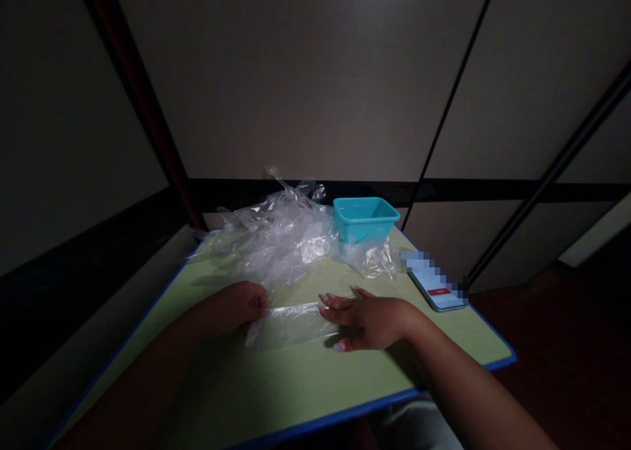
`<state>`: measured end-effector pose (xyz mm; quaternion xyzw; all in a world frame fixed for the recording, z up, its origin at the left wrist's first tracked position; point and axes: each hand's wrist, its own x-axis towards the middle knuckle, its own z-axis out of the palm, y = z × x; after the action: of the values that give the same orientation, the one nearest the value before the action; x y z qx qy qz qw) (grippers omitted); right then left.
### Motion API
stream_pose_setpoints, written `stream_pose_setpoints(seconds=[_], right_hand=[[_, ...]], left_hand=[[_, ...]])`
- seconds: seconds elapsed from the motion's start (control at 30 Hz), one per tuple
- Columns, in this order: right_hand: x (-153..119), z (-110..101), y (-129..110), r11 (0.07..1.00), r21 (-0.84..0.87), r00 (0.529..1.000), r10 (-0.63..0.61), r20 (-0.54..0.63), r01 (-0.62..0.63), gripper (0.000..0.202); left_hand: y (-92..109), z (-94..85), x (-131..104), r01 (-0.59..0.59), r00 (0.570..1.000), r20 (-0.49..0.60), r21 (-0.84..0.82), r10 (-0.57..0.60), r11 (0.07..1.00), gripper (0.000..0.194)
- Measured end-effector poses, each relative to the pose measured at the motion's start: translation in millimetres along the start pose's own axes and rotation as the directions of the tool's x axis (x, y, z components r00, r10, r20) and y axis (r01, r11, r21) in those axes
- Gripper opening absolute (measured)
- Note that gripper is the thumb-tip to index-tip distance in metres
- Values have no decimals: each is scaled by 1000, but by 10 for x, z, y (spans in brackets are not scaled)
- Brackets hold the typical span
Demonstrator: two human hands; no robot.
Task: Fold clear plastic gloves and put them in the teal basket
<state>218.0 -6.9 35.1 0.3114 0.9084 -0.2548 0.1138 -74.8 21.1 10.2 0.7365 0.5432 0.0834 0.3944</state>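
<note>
A clear plastic bag (pixel 296 325) lies flat on the green table (pixel 276 384) between my hands. My left hand (pixel 246 303) is closed, pinching the bag's left end near its upper edge. Spread fingers of my right hand (pixel 362 318) rest flat on the bag's right part, with the thumb apart below. Just beyond my hands, a loose heap of crumpled clear plastic bags (pixel 280 233) covers the far left of the table.
At the back stands a turquoise plastic basket (pixel 365 220), with more crumpled clear plastic (pixel 377 259) in front of it. A phone (pixel 438 286) with its screen lit lies by the right edge. Cabinet panels (pixel 305 82) rise behind the blue-edged table.
</note>
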Motion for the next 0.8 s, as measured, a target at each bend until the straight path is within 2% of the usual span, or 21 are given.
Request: stream_pose_setpoints(seconds=[0.2, 0.37, 0.5, 0.63, 0.8], right_hand=[[1, -4, -10, 1000, 3, 1000, 6, 1, -6, 73], [7, 7, -8, 1000, 7, 1000, -2, -7, 2, 74], [19, 20, -13, 1000, -1, 1000, -28, -7, 28, 75], [42, 38, -27, 999, 10, 999, -45, -19, 45, 75], [78, 45, -47, 997, 44, 998, -62, -23, 63, 73]], left_hand=[[90, -52, -59, -24, 999, 40, -114, 28, 993, 17], [138, -123, -132, -44, 986, 143, -259, 84, 965, 38], [151, -180, -157, -58, 980, 160, -321, 114, 945, 38], [155, -201, -160, -47, 984, 143, -388, 110, 920, 36], [157, -203, -164, -82, 990, 63, -464, 126, 882, 36]])
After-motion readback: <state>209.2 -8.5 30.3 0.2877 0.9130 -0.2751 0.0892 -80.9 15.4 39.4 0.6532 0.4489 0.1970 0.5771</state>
